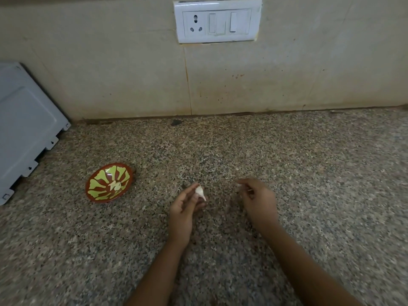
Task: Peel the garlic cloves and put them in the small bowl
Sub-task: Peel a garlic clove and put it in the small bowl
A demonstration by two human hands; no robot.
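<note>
Granite countertop [309,173] carries the work area. We see the left hand [185,206] with thumb and fingertips pinching a white garlic clove [200,192], whose pointed tip aims down and right. The right hand [257,198] sits near it, apart from the clove, fingers curled inward. A pale fleck [239,185] shows at its fingertips, but blur prevents us from telling whether it is held. The small bowl [97,191], red-brown with a green pattern, rests well left of both hands and contains pale peeled cloves [115,185]. A grey appliance [26,129] stands far left. A switch panel [217,21] is on the wall.
</note>
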